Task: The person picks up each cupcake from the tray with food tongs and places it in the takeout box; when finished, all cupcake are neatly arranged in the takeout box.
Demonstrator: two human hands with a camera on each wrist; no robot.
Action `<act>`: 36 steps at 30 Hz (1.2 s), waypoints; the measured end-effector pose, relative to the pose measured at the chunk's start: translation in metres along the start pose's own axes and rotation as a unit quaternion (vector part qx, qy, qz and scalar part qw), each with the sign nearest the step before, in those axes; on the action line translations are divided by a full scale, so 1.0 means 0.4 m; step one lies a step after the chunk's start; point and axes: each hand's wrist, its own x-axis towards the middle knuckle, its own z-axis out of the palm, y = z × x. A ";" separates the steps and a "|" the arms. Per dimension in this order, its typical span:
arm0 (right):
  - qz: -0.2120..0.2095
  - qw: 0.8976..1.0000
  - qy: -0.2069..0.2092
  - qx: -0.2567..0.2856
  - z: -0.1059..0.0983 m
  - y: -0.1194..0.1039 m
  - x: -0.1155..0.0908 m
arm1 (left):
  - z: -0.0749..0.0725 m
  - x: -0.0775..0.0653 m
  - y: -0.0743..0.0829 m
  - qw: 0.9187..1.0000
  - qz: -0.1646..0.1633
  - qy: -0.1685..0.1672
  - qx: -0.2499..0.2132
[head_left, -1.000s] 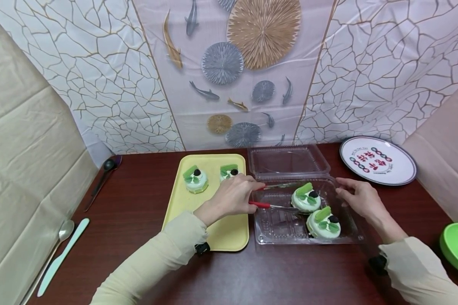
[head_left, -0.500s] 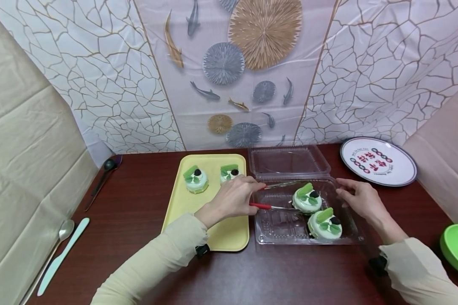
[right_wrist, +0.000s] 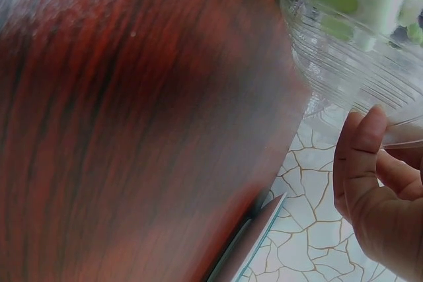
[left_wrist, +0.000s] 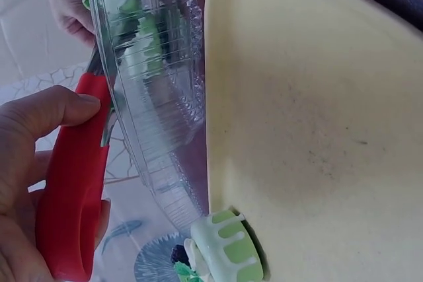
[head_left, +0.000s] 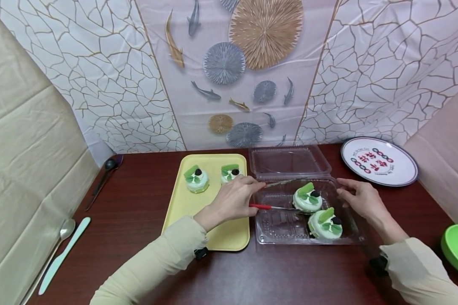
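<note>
little has moved since the earlier frame: left hand grips red-handled tongs, their long axis pointing right, ends either side of the rear cake in the clear box; right hand, nearer that cake, pinches the box's rim.

Here I am with smooth red plastic on the handles of my tongs, and shiny metal running out of them! Mid-right, the box is clear plastic, ribbed and glinting; the cake at its lower edge wears a smooth, glossy top. Centre, my tray looks like matt plastic. Below, dark wood grain on the table, polished enough to shine! Far left, a bright metal spoon; my sleeve, lower left, is matt, creased cloth.
</note>
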 end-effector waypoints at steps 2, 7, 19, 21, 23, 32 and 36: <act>0.000 1.000 -0.001 0.000 0.000 -0.001 0.000 | 0.000 0.000 0.000 1.000 -0.008 -0.002 -0.009; 0.000 1.000 0.000 0.002 -0.001 -0.002 -0.001 | 0.003 0.001 0.004 1.000 -0.021 -0.008 -0.017; -0.004 1.000 0.001 0.004 0.002 0.002 0.002 | -0.006 -0.001 0.003 0.999 -0.033 -0.014 -0.022; -0.005 1.000 0.002 0.003 0.003 0.002 0.003 | -0.008 0.000 0.004 0.999 -0.035 -0.013 -0.022; -0.007 1.000 0.004 0.003 0.003 0.004 0.004 | -0.010 0.002 0.006 0.999 -0.036 -0.010 -0.025; -0.009 1.000 0.006 0.007 0.003 0.009 0.002 | -0.016 0.003 0.005 0.995 -0.060 -0.019 -0.075; -0.006 1.000 0.002 0.005 0.000 0.006 0.001 | -0.024 -0.006 -0.013 0.990 -0.071 -0.004 -0.118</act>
